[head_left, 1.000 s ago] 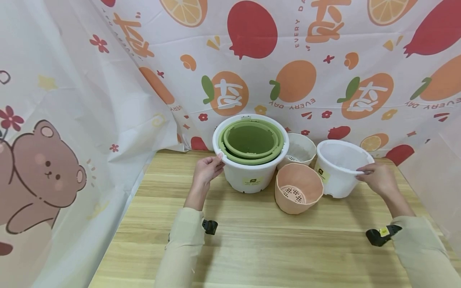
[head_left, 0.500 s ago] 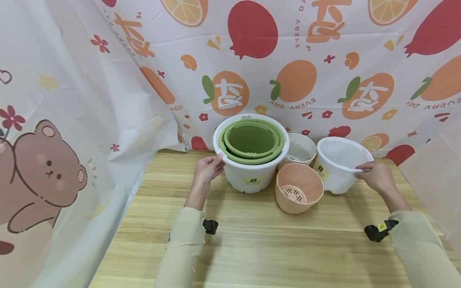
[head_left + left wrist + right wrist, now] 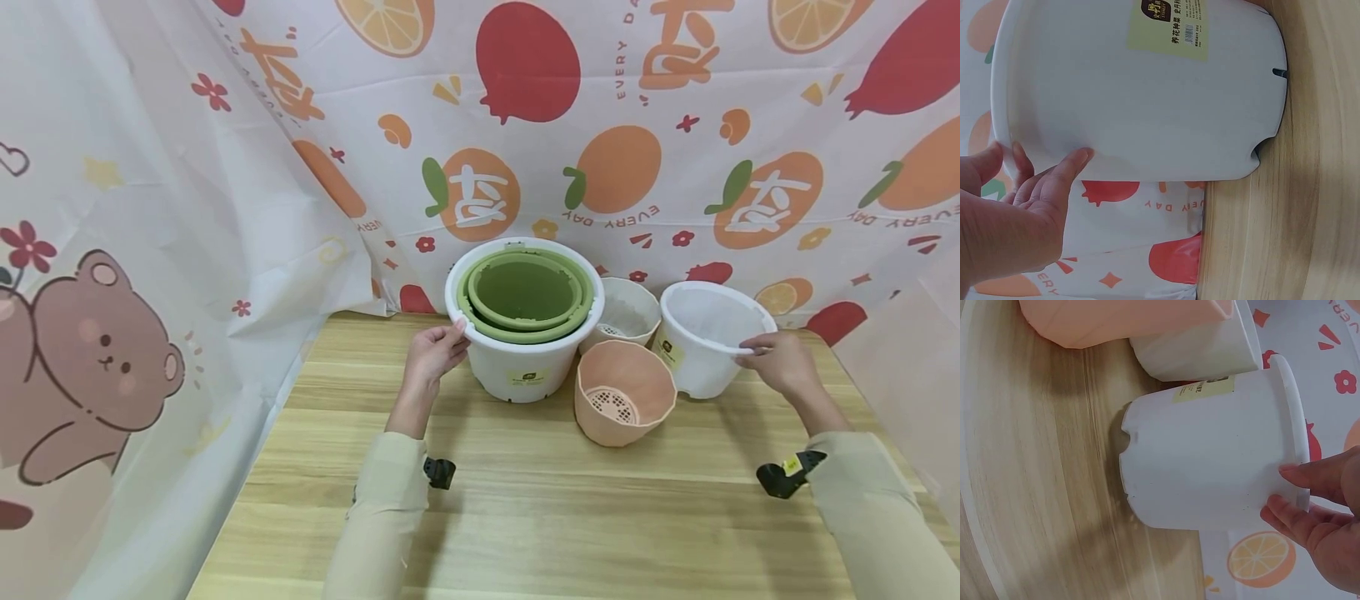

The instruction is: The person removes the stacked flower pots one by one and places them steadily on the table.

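At the left of the frame, a white curtain (image 3: 202, 333) carries a printed brown bear (image 3: 105, 350). Left of centre, the left hand (image 3: 432, 357), in a beige sleeve (image 3: 378, 517) with a black wrist device (image 3: 439, 472), pinches the near left rim of the large white pot (image 3: 491, 371); in the left wrist view one fingertip lies against the outer wall. This pot stands upright on the desk (image 3: 585, 517) at centre, its yellow label (image 3: 528, 377) facing the near side. Nested inside it are two green pots, the outer green pot (image 3: 517, 337) around the inner green pot (image 3: 528, 292). Behind, across the top of the frame, hangs a fruit-print cloth (image 3: 615, 83). Just right of centre, a cream pot (image 3: 628, 308) stands at the rear, partly hidden by a pink pot (image 3: 630, 375) with a perforated base; whether the two touch cannot be told. Right of these is the smaller white pot (image 3: 708, 358), also labelled. The right hand (image 3: 786, 362) pinches its near right rim between thumb and fingers; full contact of its base with the desk cannot be confirmed. The hands are well apart.
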Available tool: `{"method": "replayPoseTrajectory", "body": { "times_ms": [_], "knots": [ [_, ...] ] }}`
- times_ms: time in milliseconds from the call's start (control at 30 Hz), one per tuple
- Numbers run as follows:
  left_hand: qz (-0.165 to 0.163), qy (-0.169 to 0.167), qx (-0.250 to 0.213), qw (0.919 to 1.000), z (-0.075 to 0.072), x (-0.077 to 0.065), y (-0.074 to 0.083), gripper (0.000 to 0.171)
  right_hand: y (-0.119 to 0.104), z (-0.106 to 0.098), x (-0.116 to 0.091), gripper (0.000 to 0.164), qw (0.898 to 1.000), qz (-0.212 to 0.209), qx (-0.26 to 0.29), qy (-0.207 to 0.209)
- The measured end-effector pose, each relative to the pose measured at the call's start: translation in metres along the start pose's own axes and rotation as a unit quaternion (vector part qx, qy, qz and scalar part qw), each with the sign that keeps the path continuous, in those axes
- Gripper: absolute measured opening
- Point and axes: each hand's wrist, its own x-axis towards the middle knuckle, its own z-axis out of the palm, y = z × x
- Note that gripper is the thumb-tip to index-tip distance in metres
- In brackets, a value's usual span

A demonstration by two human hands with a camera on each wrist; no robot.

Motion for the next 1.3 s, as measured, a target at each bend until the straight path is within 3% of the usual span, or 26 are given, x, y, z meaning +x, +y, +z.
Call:
{"method": "replayPoseTrajectory", "body": {
  "times_ms": [667,1300],
  "knots": [
    [-0.002,0.004,0.007,1.0000,-0.0004,-0.0002,-0.0007,0.025,0.0030,0.0078,0.0005,0.023,1.000,0.010,0.006,-0.008],
    [0.001,0.005,0.011,0.9999,0.0000,-0.0009,0.0005,0.023,0.0061,0.0085,0.0025,0.024,1.000,-0.009,0.003,-0.014]
  ]
}}
